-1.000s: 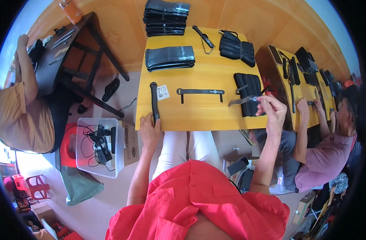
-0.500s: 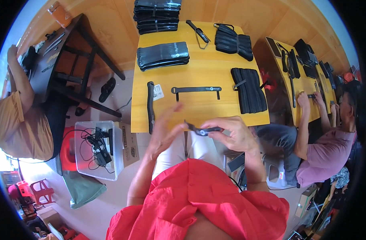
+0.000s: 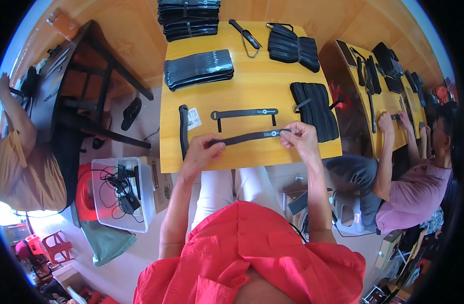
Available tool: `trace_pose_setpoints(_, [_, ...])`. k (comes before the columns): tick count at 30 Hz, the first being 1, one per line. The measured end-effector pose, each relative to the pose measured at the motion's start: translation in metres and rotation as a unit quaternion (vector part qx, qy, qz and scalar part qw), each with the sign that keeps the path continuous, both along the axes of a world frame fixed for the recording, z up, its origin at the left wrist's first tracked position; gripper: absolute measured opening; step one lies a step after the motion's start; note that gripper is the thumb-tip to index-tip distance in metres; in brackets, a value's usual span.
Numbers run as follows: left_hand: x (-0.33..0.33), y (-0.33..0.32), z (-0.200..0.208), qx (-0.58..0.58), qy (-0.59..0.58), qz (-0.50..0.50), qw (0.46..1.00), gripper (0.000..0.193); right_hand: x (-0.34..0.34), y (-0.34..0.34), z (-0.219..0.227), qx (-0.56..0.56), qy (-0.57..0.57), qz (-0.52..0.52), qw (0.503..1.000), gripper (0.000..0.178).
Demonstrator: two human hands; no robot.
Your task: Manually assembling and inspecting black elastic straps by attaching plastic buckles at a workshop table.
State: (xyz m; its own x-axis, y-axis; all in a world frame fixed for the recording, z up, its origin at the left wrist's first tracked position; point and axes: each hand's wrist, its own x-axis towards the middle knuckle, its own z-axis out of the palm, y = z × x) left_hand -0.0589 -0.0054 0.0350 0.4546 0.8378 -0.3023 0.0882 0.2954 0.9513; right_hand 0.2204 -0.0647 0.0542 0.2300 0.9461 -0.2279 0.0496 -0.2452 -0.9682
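Note:
A black strap with pale print near its right part is stretched out level over the near part of the yellow table. My left hand pinches its left end, and my right hand pinches its right end. Just beyond it lies a similar black strap with a loop at its left end and two short dark pieces under it. Beside my left hand, another long black strap lies lengthwise, next to a white label. A tied bundle of black straps rests beyond my right hand.
Farther back are a stack of black plastic packets, a taller tied stack, another black bundle and a looped strap. A clear bin of cables stands left. Co-workers sit at side tables, a person in pink right.
My left hand, free before, now grips the strap's left end. The strap, bunched in my right hand earlier, is drawn out straight and moved up over the table.

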Motion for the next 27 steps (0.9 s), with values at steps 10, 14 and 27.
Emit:
trace_pose_setpoints(10, [0.022, 0.029, -0.029, 0.052, 0.014, 0.174, 0.983, 0.012, 0.009, 0.030, -0.041, 0.033, -0.006, -0.060, 0.998, 0.009])
trace_pose_setpoints(14, [0.025, 0.038, -0.033, 0.063, 0.030, 0.206, 0.976, 0.013, 0.009, 0.044, -0.047, 0.023, -0.003, -0.086, 0.996, 0.006])
trace_pose_setpoints(27, [0.026, 0.049, -0.043, 0.059, 0.071, 0.237, 0.967, 0.014, 0.017, 0.055, -0.072, 0.040, -0.022, -0.098, 0.994, 0.004])
